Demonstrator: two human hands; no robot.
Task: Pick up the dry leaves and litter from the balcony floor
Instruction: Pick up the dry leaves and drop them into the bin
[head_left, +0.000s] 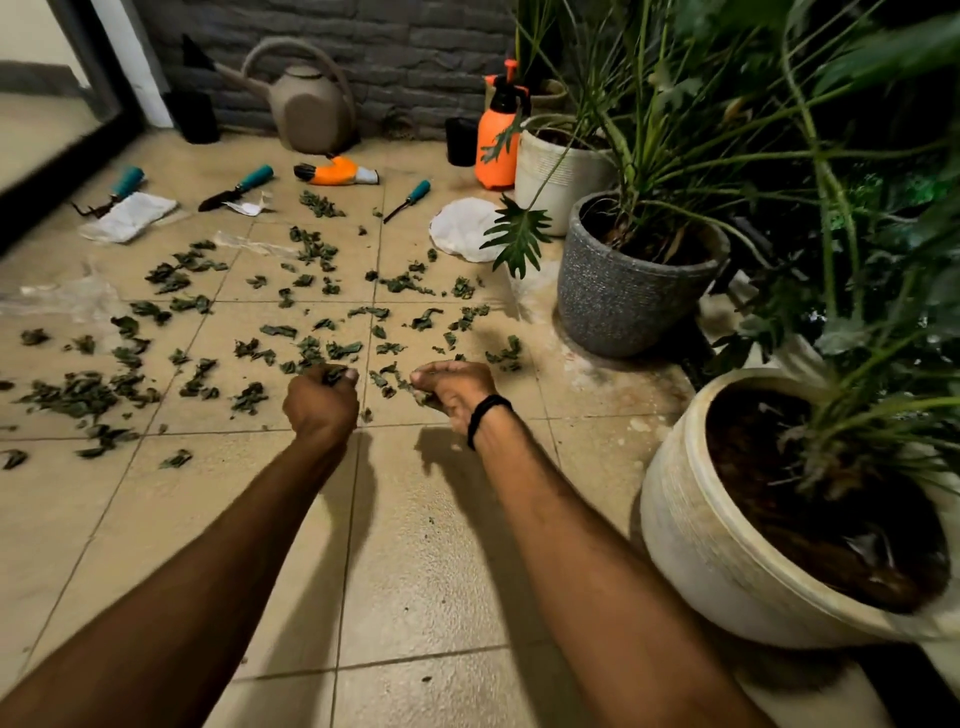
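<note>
Several dry, curled green leaves (311, 348) lie scattered over the beige tiled balcony floor (415, 545), thickest at the left and middle. My left hand (321, 400) is curled into a fist around a clump of leaves that pokes out at the fingertips. My right hand (453, 391), with a black band on its wrist, also grips leaves low over the floor. Clear plastic litter (67, 296) lies at the left, and a scrap of white paper (248, 207) sits further back.
Potted plants line the right: a cream pot (675, 519) close by, a grey pot (602, 296), a white pot (550, 171). At the back are a watering can (306, 104), an orange sprayer (496, 140), teal-handled tools (239, 187), an orange glove (337, 172), a white cloth (130, 215) and a white disc (462, 228).
</note>
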